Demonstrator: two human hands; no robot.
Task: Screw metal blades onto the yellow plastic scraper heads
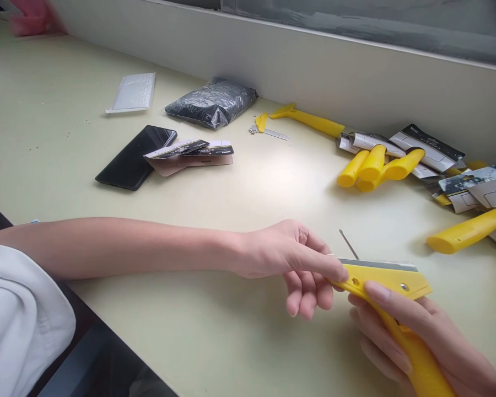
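Observation:
A yellow scraper (382, 278) with a grey metal blade (380, 264) along its far edge is held between my two hands at the lower right. My left hand (289, 256) pinches the left corner of its head between thumb and forefinger, the other fingers curled loosely below. Wrapped round the neck and handle, my right hand (413, 325) keeps its thumb on the head. A screw (404, 287) shows at the right end of the head, and near my left thumb there is a hole. Just beyond the blade, a thin metal rod (349, 243) points up and left.
Several yellow scrapers (409, 164) with card sleeves (427, 149) lie at the right. Behind are a small yellow part (261, 122), a loose blade (276, 134) and tiny screws (253, 130). A black phone (136, 157), folded cards (190, 154), a plastic-wrapped dark packet (213, 102) and a white packet (132, 92) lie left.

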